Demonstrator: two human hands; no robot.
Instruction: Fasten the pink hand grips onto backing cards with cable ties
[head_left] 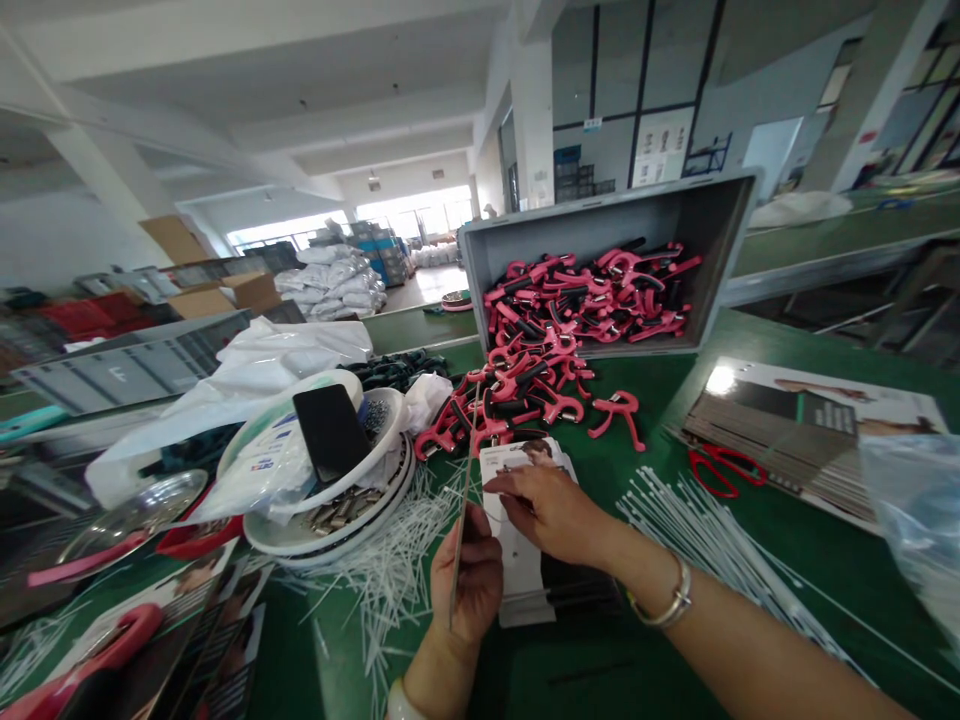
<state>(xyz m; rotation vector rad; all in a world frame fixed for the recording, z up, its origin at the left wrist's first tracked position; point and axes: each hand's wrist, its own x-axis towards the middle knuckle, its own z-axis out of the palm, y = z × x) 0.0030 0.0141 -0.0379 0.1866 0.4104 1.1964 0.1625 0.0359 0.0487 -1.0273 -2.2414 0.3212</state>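
My left hand (469, 580) is closed round a printed cardboard card (466, 500), which stands upright and shows nearly edge-on. My right hand (551, 510) is just to the right of it, fingertips close to the card's face, thumb and fingers drawn together. A thin pale strand shows below these fingers; what they grip is too small to make out. Under the right hand lies a stack of printed cards (525, 590) on the green table. Loose white cable ties (397, 570) lie left of my hands, and a bundle of longer ties (720, 550) to the right.
Pink-and-black pliers-like clippers (525, 385) spill from a tipped grey crate (607, 205). Bowls (401, 430) of small metal parts, with a black phone (330, 432) on top, stand left. Right are red-handled scissors (720, 470), more cards (780, 430) and a plastic bag (915, 510).
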